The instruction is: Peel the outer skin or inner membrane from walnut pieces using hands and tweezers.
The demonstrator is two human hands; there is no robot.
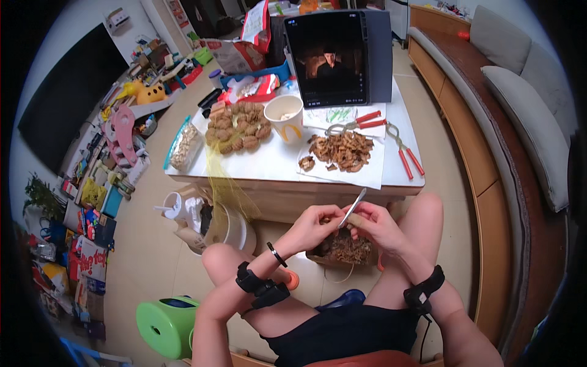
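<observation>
My left hand point(318, 223) is closed around a small brown piece, partly hidden by its fingers, perhaps walnut. My right hand point(373, 225) grips a slim silvery metal tool point(354, 205), angled up between both hands. Below them is a box point(339, 251) of broken brown shells. On the table point(275, 168) ahead, shelled walnut pieces point(342, 150) lie on white paper beside two red-handled crackers point(406, 153) point(367, 119). Whole walnuts point(238, 128) in yellow mesh lie left of a paper cup point(283, 116).
A tablet point(324, 58) stands at the table's back, near packets and a blue tray point(257, 76). A bag of pale nuts point(182, 140) is at the left. A bin point(229, 232), green stool point(168, 324), toy-cluttered shelving point(98, 208) and sofa point(523, 140) surround me.
</observation>
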